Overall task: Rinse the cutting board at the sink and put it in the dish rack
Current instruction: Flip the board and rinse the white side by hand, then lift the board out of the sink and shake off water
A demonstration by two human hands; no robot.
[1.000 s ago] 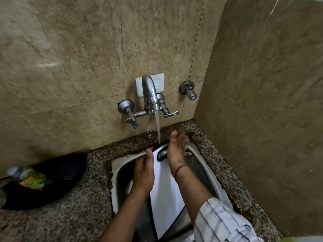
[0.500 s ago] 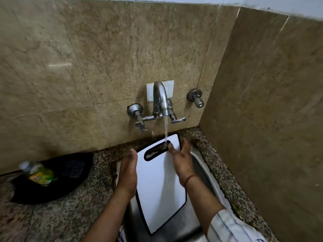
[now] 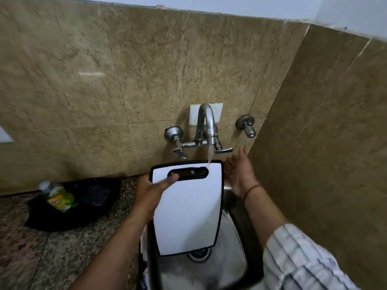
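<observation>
A white cutting board (image 3: 188, 214) with a black rim and a slot handle stands upright over the steel sink (image 3: 236, 243). My left hand (image 3: 152, 193) grips its upper left corner, thumb at the slot. Water runs from the wall tap (image 3: 206, 124) onto the board's top right edge. My right hand (image 3: 240, 172) is off the board, just to its right, fingers spread and raised toward the tap's right lever (image 3: 225, 151). No dish rack is in view.
A green dish soap bottle (image 3: 59, 197) lies on a black pan (image 3: 83, 204) on the granite counter (image 3: 41, 252) to the left. Tiled walls close in behind and on the right. A separate valve (image 3: 247, 126) sticks out right of the tap.
The board has been lifted more upright and higher under the stream. My left hand moved up to grip the handle corner; my right hand left the board and rose toward the tap lever.
</observation>
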